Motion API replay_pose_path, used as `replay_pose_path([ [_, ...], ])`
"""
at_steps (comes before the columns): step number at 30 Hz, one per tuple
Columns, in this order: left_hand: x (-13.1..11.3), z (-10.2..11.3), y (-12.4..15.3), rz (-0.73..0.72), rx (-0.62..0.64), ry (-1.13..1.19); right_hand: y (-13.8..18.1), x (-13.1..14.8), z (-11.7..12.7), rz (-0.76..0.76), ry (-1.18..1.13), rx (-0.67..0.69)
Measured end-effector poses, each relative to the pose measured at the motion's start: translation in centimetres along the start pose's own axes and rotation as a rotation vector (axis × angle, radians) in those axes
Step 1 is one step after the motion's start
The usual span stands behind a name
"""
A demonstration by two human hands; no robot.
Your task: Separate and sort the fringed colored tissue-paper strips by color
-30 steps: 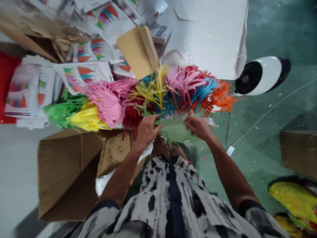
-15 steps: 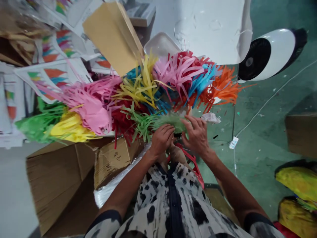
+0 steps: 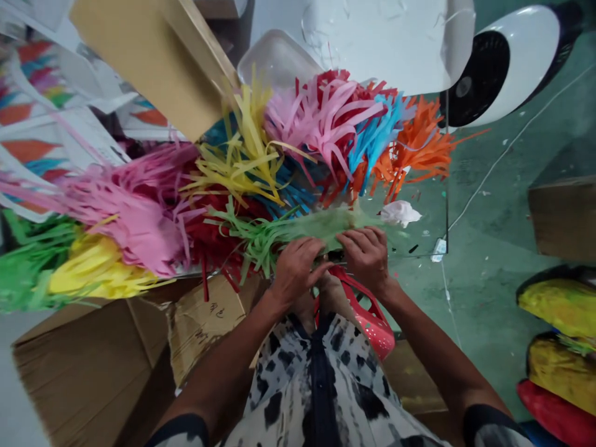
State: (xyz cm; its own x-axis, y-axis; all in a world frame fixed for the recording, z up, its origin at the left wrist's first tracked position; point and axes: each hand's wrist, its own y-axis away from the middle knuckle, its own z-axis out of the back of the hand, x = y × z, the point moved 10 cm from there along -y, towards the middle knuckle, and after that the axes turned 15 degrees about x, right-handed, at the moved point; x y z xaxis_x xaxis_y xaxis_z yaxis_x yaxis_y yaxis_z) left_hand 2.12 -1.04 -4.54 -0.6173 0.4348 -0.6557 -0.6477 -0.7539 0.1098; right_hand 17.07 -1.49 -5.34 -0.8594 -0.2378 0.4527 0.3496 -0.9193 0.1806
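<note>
A pale green paper tassel (image 3: pixel 321 225) lies across the near edge of a glass-topped table, its cut strips fanned out to the left. My left hand (image 3: pixel 298 268) curls its fingers over the tassel's near edge, the thumb pointing right. Close beside it, my right hand (image 3: pixel 367 256) grips the uncut part of the same tassel, fingers bent and pressed together. Just beyond my right hand sits a crumpled white scrap (image 3: pixel 400 213). Behind the green piece lie pink tassels (image 3: pixel 321 121), yellow tassels (image 3: pixel 239 155), blue strips (image 3: pixel 372 136) and orange strips (image 3: pixel 426 146).
At the left, a tan box (image 3: pixel 149 62) rests among printed bunting packs (image 3: pixel 37 149). A white tray (image 3: pixel 274 59) and a white fan (image 3: pixel 521 62) stand at the far side. Below are an open carton (image 3: pixel 88 366) and a red plastic stool (image 3: pixel 372 323).
My view has shifted, so the table's left side moved leftward in view. My right fingers have come down and closed on the green paper, which now lies flatter and straighter.
</note>
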Motion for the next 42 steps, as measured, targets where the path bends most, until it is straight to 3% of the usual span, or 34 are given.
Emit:
replay_pose_path([
  [7, 0.9, 0.1, 0.4, -0.046, 0.033, 0.026, 1.1, 0.3, 1.1, 0.031, -0.036, 0.162],
  [13, -0.1, 0.1, 0.1, -0.069, 0.132, 0.047, 0.4, 0.3, 1.5, -0.008, -0.131, 0.222],
  [15, 0.3, 0.6, 0.0, -0.01, 0.116, 0.102, -0.1, -0.5, 1.2, -0.082, -0.17, 0.223],
  [20, 3.2, 2.2, 0.3, 0.292, -0.004, 0.187, -1.2, -2.1, 0.8, -0.267, -0.131, 0.204],
  [27, 4.3, 2.9, -0.5, 0.503, -0.053, -0.021, -1.2, -2.4, 0.8, -0.372, -0.085, 0.104],
  [35, 4.3, 2.3, -0.9, 0.462, -0.057, -0.069, -1.1, -2.2, 1.3, -0.404, -0.08, 0.01],
  [42, 4.4, 2.2, -1.0, 0.448, -0.058, -0.06, -2.1, -2.8, 1.3, -0.377, -0.081, 0.113],
])
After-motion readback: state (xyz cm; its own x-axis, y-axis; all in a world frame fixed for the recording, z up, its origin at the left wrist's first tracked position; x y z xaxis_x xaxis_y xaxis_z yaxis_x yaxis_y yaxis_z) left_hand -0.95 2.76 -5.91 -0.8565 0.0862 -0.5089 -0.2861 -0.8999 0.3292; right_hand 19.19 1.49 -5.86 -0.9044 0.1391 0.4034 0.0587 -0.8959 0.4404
